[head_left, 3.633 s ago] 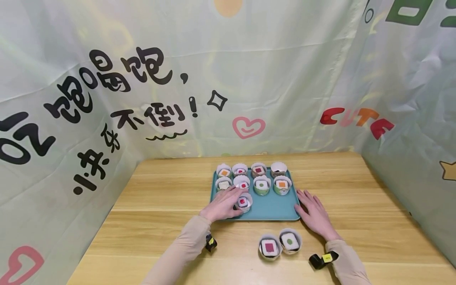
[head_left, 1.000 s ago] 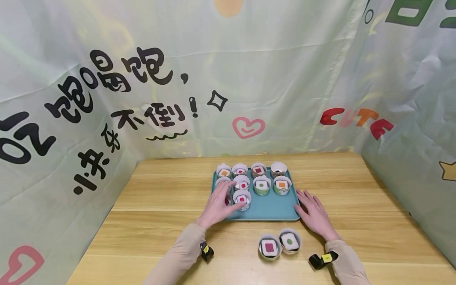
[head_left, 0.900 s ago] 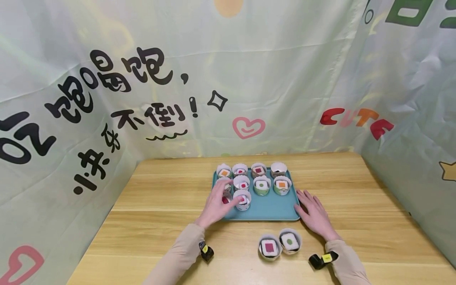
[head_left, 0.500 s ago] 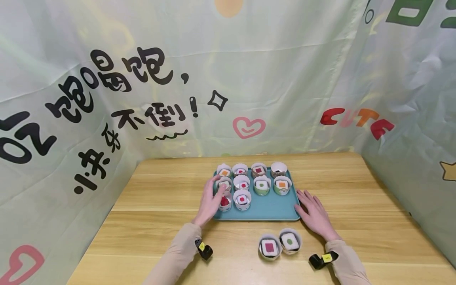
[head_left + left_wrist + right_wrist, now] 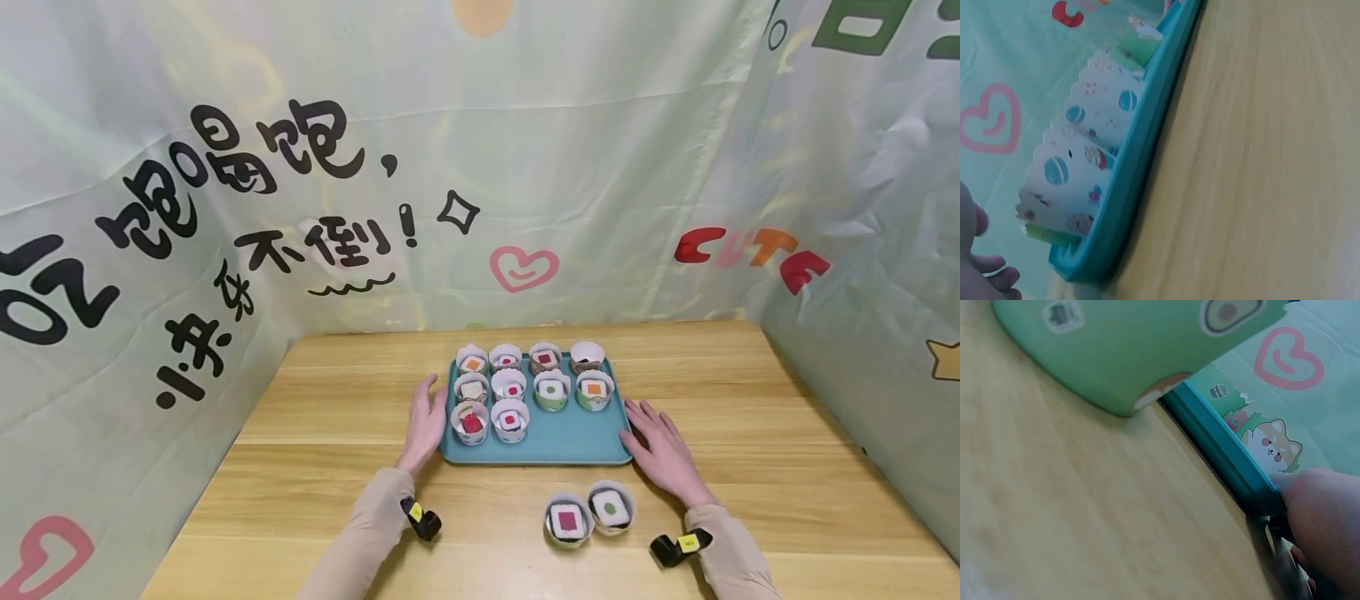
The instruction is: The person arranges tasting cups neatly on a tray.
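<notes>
A teal tray [image 5: 573, 442] lies on the table, bearing several paper baking cups in rows. At its front left stand a cup with a red piece [image 5: 470, 422] and a cup holding a white square with a red mark [image 5: 510, 420]. My left hand [image 5: 426, 423] is just off the tray's left edge, fingers loosely extended, holding nothing. In the left wrist view, its fingers [image 5: 999, 275] show near the tray's corner, apart from the patterned cup [image 5: 1066, 181]. My right hand [image 5: 663, 450] lies with fingers stretched along the tray's right edge; its thumb touches the rim [image 5: 1229, 447].
Two more paper cups stand on the wooden table [image 5: 300, 483] in front of the tray: one with a purple-marked square [image 5: 567, 521], one with a green-dotted square [image 5: 611, 507]. A printed cloth [image 5: 600, 167] encloses the back and sides.
My left hand has moved left, off the cups to beside the tray, uncovering the front-left cup with the red piece. The right hand has stayed by the right edge.
</notes>
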`<state>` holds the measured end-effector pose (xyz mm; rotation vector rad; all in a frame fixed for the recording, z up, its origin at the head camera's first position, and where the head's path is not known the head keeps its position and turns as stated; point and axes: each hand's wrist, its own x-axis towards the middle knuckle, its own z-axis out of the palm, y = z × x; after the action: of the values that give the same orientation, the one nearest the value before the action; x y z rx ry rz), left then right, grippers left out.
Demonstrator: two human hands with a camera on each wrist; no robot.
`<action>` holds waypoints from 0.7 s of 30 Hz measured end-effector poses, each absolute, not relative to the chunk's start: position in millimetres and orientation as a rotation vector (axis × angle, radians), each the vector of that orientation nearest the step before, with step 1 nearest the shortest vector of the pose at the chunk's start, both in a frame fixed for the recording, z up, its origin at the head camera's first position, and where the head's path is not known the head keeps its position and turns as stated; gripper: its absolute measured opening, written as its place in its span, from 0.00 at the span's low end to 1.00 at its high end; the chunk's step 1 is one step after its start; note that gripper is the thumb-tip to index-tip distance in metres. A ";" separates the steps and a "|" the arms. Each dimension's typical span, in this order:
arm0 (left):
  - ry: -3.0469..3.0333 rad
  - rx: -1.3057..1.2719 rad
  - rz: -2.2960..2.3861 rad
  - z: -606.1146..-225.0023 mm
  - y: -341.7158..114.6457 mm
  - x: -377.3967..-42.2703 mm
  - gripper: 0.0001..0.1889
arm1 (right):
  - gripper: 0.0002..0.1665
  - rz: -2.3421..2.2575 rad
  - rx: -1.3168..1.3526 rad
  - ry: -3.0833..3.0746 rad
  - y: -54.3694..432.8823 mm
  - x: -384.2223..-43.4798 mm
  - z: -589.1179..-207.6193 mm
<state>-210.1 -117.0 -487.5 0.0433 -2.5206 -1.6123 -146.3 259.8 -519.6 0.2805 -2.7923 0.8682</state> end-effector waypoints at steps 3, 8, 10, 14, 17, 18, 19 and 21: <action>-2.560 0.047 -1.553 -491.7 -120.7 -212.0 0.27 | 0.32 0.869 0.281 -2.793 259.8 -146.1 -519.3; -2.664 -0.033 -1.354 -497.9 -125.5 -214.0 0.29 | 0.32 0.872 0.283 -2.779 259.4 -146.2 -520.4; -2.717 -0.093 -1.257 -499.3 -127.4 -214.0 0.29 | 0.32 0.870 0.287 -2.768 259.0 -146.2 -521.1; -2.831 -0.177 -1.095 -501.3 -129.6 -212.9 0.30 | 0.32 0.865 0.298 -2.752 258.7 -146.1 -521.7; -2.885 -0.208 -1.047 -502.2 -130.3 -212.0 0.29 | 0.32 0.873 0.295 -2.761 259.0 -146.0 -521.5; -2.892 -0.217 -1.044 -502.2 -130.7 -211.8 0.28 | 0.32 0.874 0.294 -2.765 259.0 -145.8 -521.5; -2.903 -0.223 -1.043 -502.2 -130.9 -211.8 0.27 | 0.32 0.876 0.292 -2.771 259.2 -145.9 -521.5; -2.919 -0.241 -1.041 -502.4 -131.5 -211.3 0.26 | 0.32 0.872 0.288 -2.774 259.1 -145.7 -521.1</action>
<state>-211.3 -131.5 -502.4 -0.2413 -2.9187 -1.0405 -145.7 259.1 -521.1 0.2880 -2.7740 0.8723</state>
